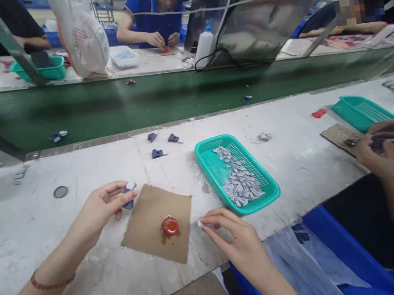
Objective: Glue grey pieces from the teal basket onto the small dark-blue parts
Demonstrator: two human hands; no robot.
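Over the left edge of a piece of cardboard (pixel 144 221), my left hand (pixel 108 201) is closed on a small dark blue plastic part (pixel 129 204) with a light grey piece on its top. My right hand (pixel 232 234) pinches a small light grey plastic piece (pixel 199 223) between thumb and forefinger, just right of the cardboard. A small red round container (pixel 170 226) sits on the cardboard, with a wet-looking brown stain beside it. Beyond my right hand stands a green basket (pixel 276 190) holding many loose light grey pieces (pixel 243 187).
Several dark blue parts (pixel 157 153) lie behind the cardboard. A bottle cap (pixel 60 191) is at left. On the right, a co-worker's hands (pixel 384 153) handle a dark part near another green basket (pixel 361 113). A blue crate (pixel 337 235) stands below the table edge.
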